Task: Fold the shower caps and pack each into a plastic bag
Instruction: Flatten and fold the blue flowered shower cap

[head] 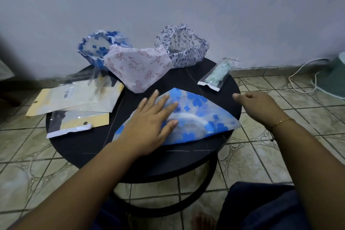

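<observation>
— What do the fingers do?

— The fingers [164,104] of the left hand [149,125] are straight and spread, and they press flat on the blue flowered cap [201,115]. The right hand [261,108] floats just beside the right edge of this cap and holds nothing; its fingers are loosely curled.

— Where is the cap, and how does it lie?

— On the near part of the round black table [78,147], folded to a wedge. The long axis goes from near-left to right, and one corner points away, to the wall.

— Which bags have something inside?

— The small clear bag [214,76] at far right holds a rolled greenish cap. At left a pile of flat bags [74,102] lies partly over the table edge; what is inside I cannot tell.

— What is hard to see?

— The pink cap [138,69] covers part of the dark-blue flowered cap [99,46]. The navy-patterned cap [184,46] stands open beside it. The left palm hides the near-left end of the folded cap.
</observation>
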